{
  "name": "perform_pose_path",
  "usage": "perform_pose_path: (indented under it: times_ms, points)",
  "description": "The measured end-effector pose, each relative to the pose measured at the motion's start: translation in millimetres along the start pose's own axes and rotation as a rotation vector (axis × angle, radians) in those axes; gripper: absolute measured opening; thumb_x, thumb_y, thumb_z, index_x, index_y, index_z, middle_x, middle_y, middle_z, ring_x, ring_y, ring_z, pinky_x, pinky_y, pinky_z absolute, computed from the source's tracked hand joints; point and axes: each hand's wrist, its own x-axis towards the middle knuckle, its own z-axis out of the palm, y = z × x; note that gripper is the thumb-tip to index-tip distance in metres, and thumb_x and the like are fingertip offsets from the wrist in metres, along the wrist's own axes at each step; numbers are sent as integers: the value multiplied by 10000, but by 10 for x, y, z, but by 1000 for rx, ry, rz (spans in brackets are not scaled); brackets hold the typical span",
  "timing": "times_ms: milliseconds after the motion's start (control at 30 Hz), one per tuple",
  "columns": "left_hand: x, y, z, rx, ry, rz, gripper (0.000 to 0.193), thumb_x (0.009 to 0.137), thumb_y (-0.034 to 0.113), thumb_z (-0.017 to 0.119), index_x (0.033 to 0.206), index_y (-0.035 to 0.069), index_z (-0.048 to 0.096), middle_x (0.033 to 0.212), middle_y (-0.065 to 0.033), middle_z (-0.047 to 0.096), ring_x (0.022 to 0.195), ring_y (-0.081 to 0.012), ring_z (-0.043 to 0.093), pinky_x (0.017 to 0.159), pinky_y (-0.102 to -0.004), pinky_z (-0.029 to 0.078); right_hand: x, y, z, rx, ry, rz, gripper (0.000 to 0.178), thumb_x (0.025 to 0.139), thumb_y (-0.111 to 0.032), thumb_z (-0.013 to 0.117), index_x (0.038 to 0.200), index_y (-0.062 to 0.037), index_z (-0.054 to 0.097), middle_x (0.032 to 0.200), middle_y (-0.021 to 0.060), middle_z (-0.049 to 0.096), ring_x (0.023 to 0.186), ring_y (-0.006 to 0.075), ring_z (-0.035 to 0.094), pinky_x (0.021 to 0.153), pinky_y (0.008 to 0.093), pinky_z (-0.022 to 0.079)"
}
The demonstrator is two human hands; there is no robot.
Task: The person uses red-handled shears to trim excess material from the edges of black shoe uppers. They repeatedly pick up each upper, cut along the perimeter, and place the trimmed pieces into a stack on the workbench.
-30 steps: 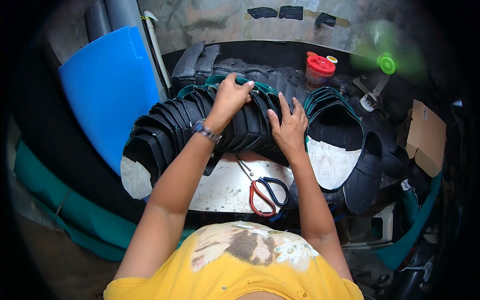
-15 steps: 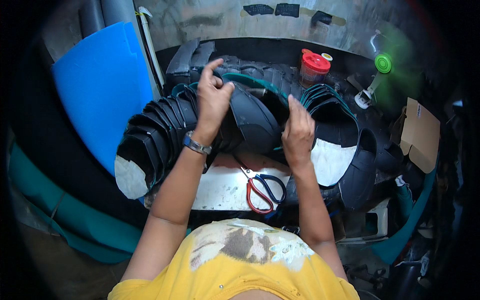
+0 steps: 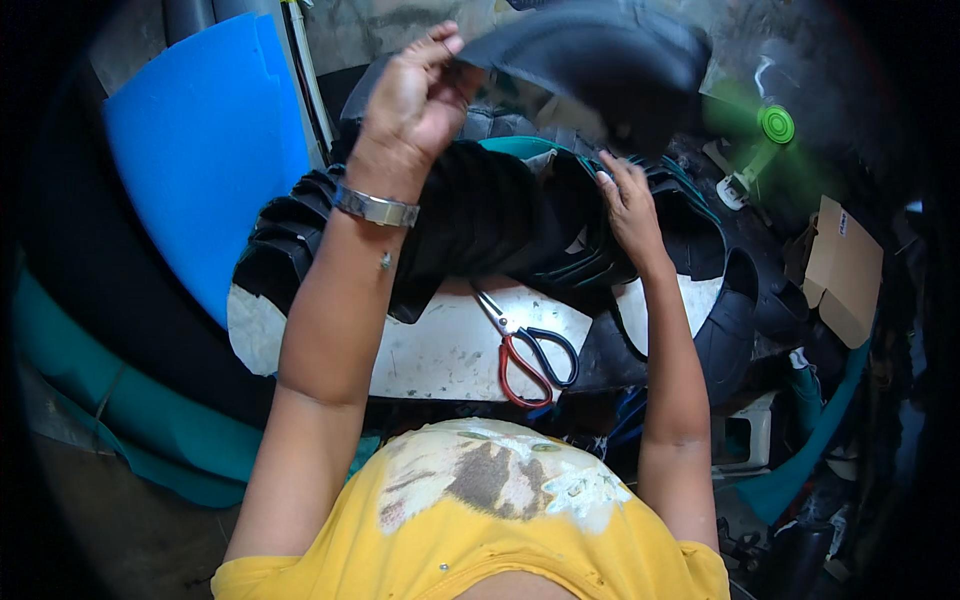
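left hand (image 3: 415, 95) raised, fingers pinched shut on edge of black rubber piece (image 3: 590, 65), lifted clear above the stack of black rubber pieces (image 3: 470, 215), prob. to separate it. right hand (image 3: 630, 205) open, flat on stack below, steadying it. scissors (image 3: 525, 350) on bench (image 3: 440, 355) below right hand, w/in reach. green fan (image 3: 775, 125) right of raised piece.

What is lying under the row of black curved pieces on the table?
A pale work board shows beneath the row of black curved pieces, with scissors on its bare front. The board's rear part is covered, so anything there stays hidden.
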Motion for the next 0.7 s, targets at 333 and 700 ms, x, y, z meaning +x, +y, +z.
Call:
perform_pose_path:
  times_ms: [333, 700]
  points:
    - [-1715, -162, -330, 310, 306, 501, 231, 971, 72, 579, 1196, 19, 568, 1102, -73, 618, 967, -123, 608, 859, -247, 509, -1827, -888, -208, -203, -674, -73, 428, 847, -122, 700, 1223, -6, 531, 1072, 248, 517, 976, 406, 571, 811, 472, 496]
    - [-2983, -735, -1232, 434, 400, -221, 173, 921, -39, 631, 1065, 53, 599, 980, -2, 608, 870, -54, 604, 759, -214, 558, -1800, -603, -1149, -94, -670, 267, 476, 728, 45, 644, 1180, -12, 508, 1099, 209, 546, 954, 358, 601, 904, 414, 477]
